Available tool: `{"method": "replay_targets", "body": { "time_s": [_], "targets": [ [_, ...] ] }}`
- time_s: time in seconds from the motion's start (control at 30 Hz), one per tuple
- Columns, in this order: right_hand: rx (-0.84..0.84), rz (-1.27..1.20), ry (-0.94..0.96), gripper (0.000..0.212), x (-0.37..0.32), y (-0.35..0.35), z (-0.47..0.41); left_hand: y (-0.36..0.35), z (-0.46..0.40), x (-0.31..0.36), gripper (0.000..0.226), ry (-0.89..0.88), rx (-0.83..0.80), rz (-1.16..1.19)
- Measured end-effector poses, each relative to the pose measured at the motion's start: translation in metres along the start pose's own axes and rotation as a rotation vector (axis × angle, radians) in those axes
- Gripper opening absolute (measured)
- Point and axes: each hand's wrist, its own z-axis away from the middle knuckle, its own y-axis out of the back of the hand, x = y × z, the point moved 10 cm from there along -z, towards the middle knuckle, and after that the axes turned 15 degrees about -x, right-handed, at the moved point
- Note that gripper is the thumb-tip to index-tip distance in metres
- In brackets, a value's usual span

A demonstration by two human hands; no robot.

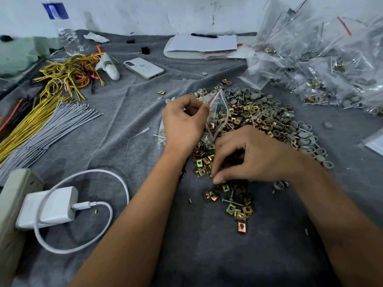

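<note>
At near edge of hardware pile (269,112), right hand (255,156) is curling bunched fingertips (218,179) onto brass clip nuts (227,187) directly beneath; cannot tell whether one is gripped. Left hand (182,123) is pinching small zip bag (217,108) by rim, mouth seemingly gaping toward right hand. Bag is lying just up-left of right fingers, within short lift.

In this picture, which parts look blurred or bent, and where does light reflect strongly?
Head view: even, soft light with weak shadows; glare on the filled plastic bags at upper right; the wide lens bends the edges, stretching the power strip; the right hand over the metal clips is slightly smeared, the left hand with its small bag sharper.
</note>
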Motion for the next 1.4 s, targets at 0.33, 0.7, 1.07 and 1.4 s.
{"method": "replay_targets", "body": {
  "time_s": [0.33,0.7,1.07,1.4],
  "targets": [
    [-0.226,0.203,-0.209,0.018,0.009,-0.023,-0.002,-0.001,0.0,0.001,0.019,-0.011,-0.002,-0.01],
    [0.095,-0.275,-0.046,0.007,0.012,0.009,0.007,0.0,0.001,0.003,0.019,-0.012,-0.001,-0.008],
    [0.092,-0.077,-0.073,0.023,0.014,0.007,0.002,0.001,0.001,0.002,0.02,0.0,0.006,-0.027],
    [0.027,0.274,-0.123,0.014,0.001,-0.014,-0.017,0.0,0.002,0.003,0.019,-0.003,0.004,-0.019]
  ]
}}
